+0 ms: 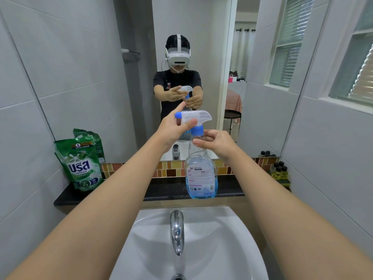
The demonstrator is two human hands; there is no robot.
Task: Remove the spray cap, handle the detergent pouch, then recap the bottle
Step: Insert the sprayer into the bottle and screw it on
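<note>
White ceramic sink (232,239) fills the bottom of the view, chrome tap (177,231) at centre. Black stone ledge (165,191) behind it, under a wall mirror (193,37).

Green detergent refill pouch (81,165) stands upright at the ledge's left end, leaning on the wall, well apart from both hands.

Clear plastic spray bottle (201,176), part-filled with blue liquid, is held up in front of the ledge, right of centre.

White trigger spray cap with blue collar and blue nozzle (193,119) sits on the bottle neck.

Left hand (173,128) grips the spray head: thumb pressed across its near side, index finger extended, other fingers hidden behind it.

Right hand (217,143) curls round the bottle neck just below the blue collar, fingers together.
</note>
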